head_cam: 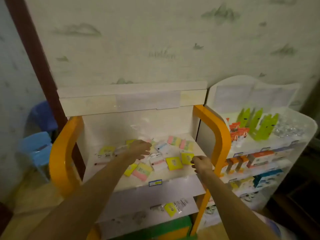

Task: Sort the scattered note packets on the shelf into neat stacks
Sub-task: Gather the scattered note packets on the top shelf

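Note:
Several note packets lie scattered on the white shelf (174, 178) between its orange side frames. They include a yellow one at the left (106, 150), a pink and yellow one near the front (142, 171), a yellow one in the middle (173, 163) and pink and green ones at the back (174, 140). My left hand (140, 149) reaches over the middle of the pile with its fingers loosely stretched towards a pale blue packet (161, 147). My right hand (201, 164) has curled fingers that pinch the right edge of a yellow packet (187, 158).
The orange frame posts (220, 135) stand close on both sides of the shelf. A lower shelf holds another yellow packet (170, 207). A white display rack (303, 144) with green and orange goods stands to the right. Blue stools (36, 148) sit at the left.

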